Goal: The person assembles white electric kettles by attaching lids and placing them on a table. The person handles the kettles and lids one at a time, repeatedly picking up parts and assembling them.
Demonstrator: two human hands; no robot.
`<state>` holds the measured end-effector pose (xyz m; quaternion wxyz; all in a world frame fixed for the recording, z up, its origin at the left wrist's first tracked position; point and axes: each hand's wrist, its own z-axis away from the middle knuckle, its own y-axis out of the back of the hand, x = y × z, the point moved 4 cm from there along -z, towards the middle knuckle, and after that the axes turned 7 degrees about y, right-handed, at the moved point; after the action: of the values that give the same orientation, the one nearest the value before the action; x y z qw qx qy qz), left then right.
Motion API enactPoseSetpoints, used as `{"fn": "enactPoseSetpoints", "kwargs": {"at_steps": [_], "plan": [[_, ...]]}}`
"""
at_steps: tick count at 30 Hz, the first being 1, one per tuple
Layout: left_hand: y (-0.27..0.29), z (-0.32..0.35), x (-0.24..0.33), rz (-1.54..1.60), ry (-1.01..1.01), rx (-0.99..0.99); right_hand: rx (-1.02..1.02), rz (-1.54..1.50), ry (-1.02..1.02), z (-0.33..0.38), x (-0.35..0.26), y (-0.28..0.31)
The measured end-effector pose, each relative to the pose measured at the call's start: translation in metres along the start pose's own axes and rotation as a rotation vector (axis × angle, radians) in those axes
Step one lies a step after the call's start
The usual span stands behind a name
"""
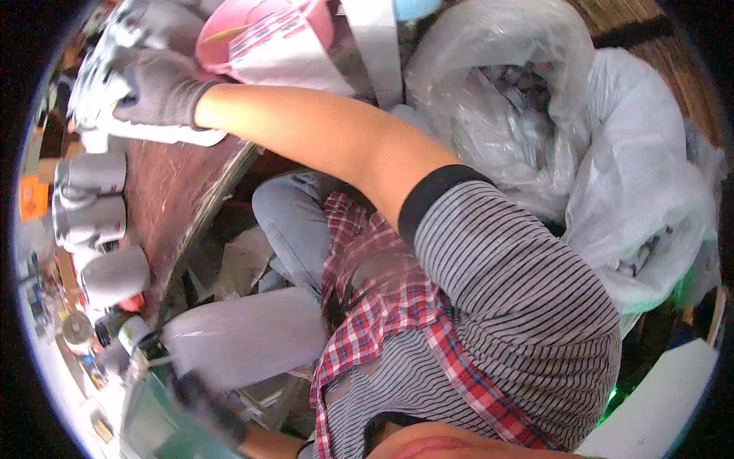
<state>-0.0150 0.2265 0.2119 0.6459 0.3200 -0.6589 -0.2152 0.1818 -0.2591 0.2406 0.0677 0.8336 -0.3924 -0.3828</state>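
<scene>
My right hand (164, 90), in a grey knit glove, reaches across to the upper left. Its fingers are closed on a pale grey, soft-looking piece (103, 90) at a pile there. The left hand (202, 402), in a dark glove, is low on the left and smeared by motion, so its fingers cannot be made out. Close above it is a large, smooth grey panel with a rounded end (245, 336), beside my knee. Several rounded grey pieces (90, 218) with small red marks line the far left side of the brown tabletop (180, 180).
A pink basin (325, 27) holding striped material stands at the top. Clear plastic bags (436, 84) and whitish sacks (642, 176) with scraps inside stand to the right. A greenish translucent container (149, 421) is near my left hand. Small items clutter the far left.
</scene>
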Motion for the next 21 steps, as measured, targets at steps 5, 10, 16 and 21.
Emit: {"fn": "enactPoseSetpoints", "kwargs": {"at_steps": [5, 10, 16, 21], "plan": [[-0.104, 0.016, 0.043, 0.036, -0.071, -0.472, 0.255, 0.124, 0.212, 0.057, 0.020, 0.019], [-0.099, 0.019, 0.043, -0.288, -0.172, -0.380, 0.292, -0.063, 0.252, 0.219, 0.057, 0.143], [-0.070, -0.004, -0.023, -0.045, 0.201, -0.194, 0.684, 0.044, -0.669, 0.455, 0.209, 0.301], [-0.103, -0.005, 0.061, -0.092, 0.252, -0.127, 0.507, 0.548, -0.976, 0.609, 0.302, 0.412]]}}
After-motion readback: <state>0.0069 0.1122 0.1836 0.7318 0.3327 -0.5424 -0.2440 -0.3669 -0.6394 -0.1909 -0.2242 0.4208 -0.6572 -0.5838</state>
